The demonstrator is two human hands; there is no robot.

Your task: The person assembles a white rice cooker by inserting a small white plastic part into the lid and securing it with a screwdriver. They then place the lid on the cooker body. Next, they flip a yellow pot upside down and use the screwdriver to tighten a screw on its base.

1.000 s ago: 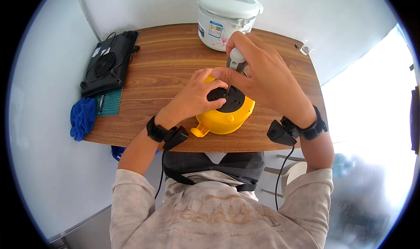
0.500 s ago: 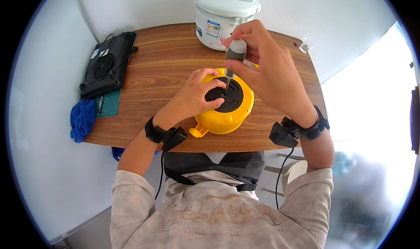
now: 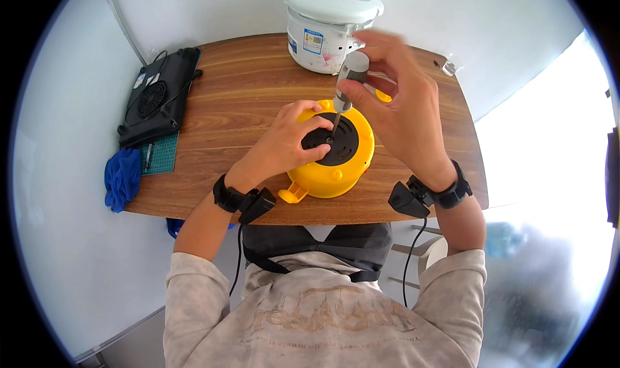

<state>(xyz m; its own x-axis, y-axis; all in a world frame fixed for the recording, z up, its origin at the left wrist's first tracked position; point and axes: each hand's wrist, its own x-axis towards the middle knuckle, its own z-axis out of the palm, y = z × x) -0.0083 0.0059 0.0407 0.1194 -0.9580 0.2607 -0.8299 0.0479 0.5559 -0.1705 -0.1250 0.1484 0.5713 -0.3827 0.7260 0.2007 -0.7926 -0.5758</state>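
A round yellow appliance (image 3: 357,174), like a small pot turned bottom up, has a slotted black base plate (image 3: 349,145), stubby feet and a side handle (image 3: 292,194) toward me. My left hand (image 3: 287,135) bends over it, gripping the base with thumb and fingers around the middle. Above it, my right hand (image 3: 403,103) holds a grey-handled screwdriver (image 3: 349,80) between thumb and fingers; the outer fingers are loosened and blurred. The screwdriver leans slightly, its tip at the centre of the black plate. The screw head there is too small to make out clearly.
A white rice cooker (image 3: 313,42) stands behind my right hand. At left, a black fan-bottomed device (image 3: 155,100) lies partly over a green cutting mat (image 3: 165,153) with a pen (image 3: 149,156), beside a blue cloth (image 3: 123,179). A small clear object (image 3: 450,67) sits far right.
My right hand has shifted its grip and turned on the screwdriver, its wrist moving slightly left. The handle leans a little more to the right. My left hand and the yellow appliance stay put.
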